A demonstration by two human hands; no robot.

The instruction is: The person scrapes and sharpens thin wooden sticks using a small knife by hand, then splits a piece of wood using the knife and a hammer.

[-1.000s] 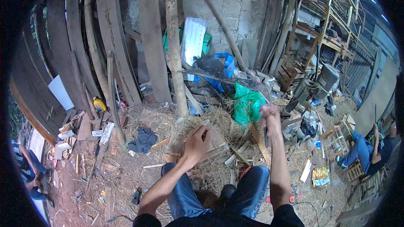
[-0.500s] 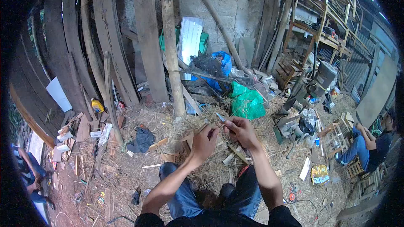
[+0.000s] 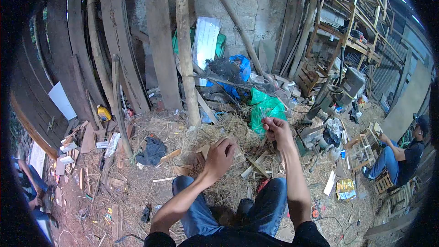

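My right hand [image 3: 278,132] is closed round a small knife-like thing with a thin, pale blade [image 3: 262,112]. Its tip points up and away from me, in front of the green plastic bag [image 3: 266,110]. To the left, my left hand [image 3: 221,154] is curled, thumb and fingers together; whatever it may pinch is too small or hidden. A gap separates the two hands, both above the straw-covered floor between my knees.
A wooden post [image 3: 188,64] stands ahead. A black cloth [image 3: 153,151], wood scraps and a yellow bottle [image 3: 104,113] lie to the left. At the right, a seated person [image 3: 402,155] holds a small piece near wooden frames [image 3: 363,153]. Another person [image 3: 34,183] is at the far left edge.
My right hand has moved right and slightly up with the blade, away from my left hand. The left hand has stayed nearly in place. The person at right has raised a hand.
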